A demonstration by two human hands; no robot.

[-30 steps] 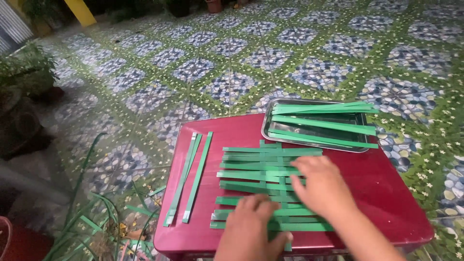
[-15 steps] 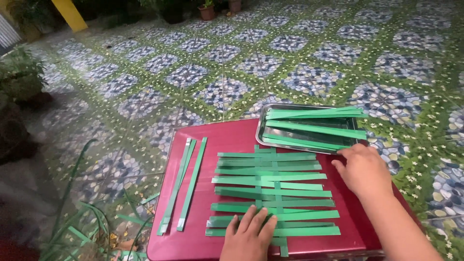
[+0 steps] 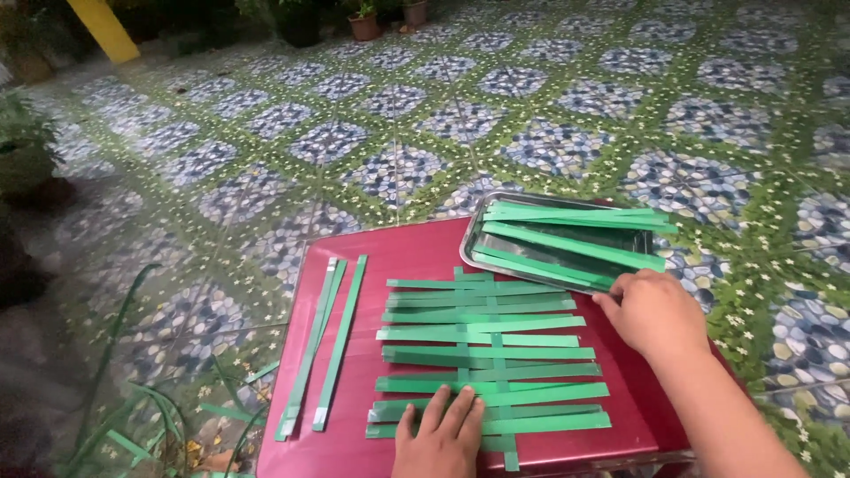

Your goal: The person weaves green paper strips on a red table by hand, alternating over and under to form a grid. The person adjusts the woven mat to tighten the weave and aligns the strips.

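A mat of woven green leaf strips (image 3: pixel 487 354) lies on a dark red table (image 3: pixel 425 252). My left hand (image 3: pixel 440 434) rests flat on the mat's near edge, fingers spread, pressing the strips down. My right hand (image 3: pixel 651 310) is at the mat's right side, fingertips touching the near rim of a metal tray (image 3: pixel 482 232) that holds several long green strips (image 3: pixel 575 246). Whether the fingers pinch a strip there, I cannot tell. Two loose strips (image 3: pixel 323 345) lie side by side on the table's left part.
The table stands on a patterned floor of blue and green tiles (image 3: pixel 398 133). Long green leaves (image 3: pixel 133 416) hang at the lower left. Potted plants (image 3: pixel 363 22) stand at the far edge, and a yellow post (image 3: pixel 104 28) is at the top left.
My right hand has left the middle of the mat and moved right to the tray's near rim. My left hand stays on the mat's near edge.
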